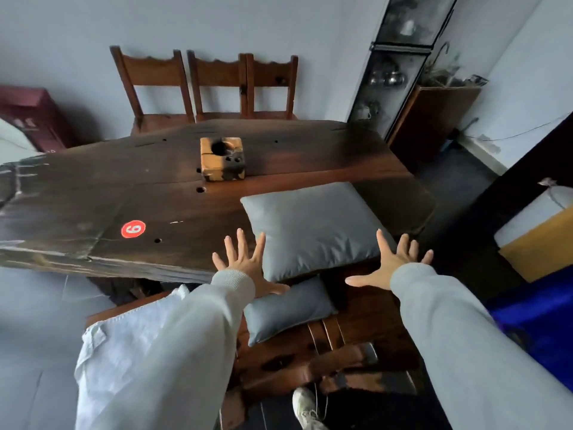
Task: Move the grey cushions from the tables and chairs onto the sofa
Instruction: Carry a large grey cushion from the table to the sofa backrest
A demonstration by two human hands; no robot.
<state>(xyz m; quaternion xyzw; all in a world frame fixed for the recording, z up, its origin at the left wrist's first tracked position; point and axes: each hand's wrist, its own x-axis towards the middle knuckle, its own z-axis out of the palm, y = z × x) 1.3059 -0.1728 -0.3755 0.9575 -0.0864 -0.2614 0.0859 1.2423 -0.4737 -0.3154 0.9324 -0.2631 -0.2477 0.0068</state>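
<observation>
A large grey cushion (pixel 313 228) lies flat on the near right part of the dark wooden table (pixel 130 193), overhanging its front edge. A smaller grey cushion (pixel 286 308) rests below it on a wooden chair seat (pixel 297 352). My left hand (pixel 245 259) is spread open at the big cushion's left corner, its thumb close to the small cushion. My right hand (pixel 387 262) is spread open at the big cushion's right corner. Neither hand holds anything. No sofa is in view.
A wooden block with holes (pixel 221 158) and a red round sticker (pixel 133 228) sit on the table. Three wooden chairs (pixel 210 85) stand against the far wall. A glass cabinet (pixel 390 72) stands at the right. A white cloth (pixel 130 342) hangs at my left.
</observation>
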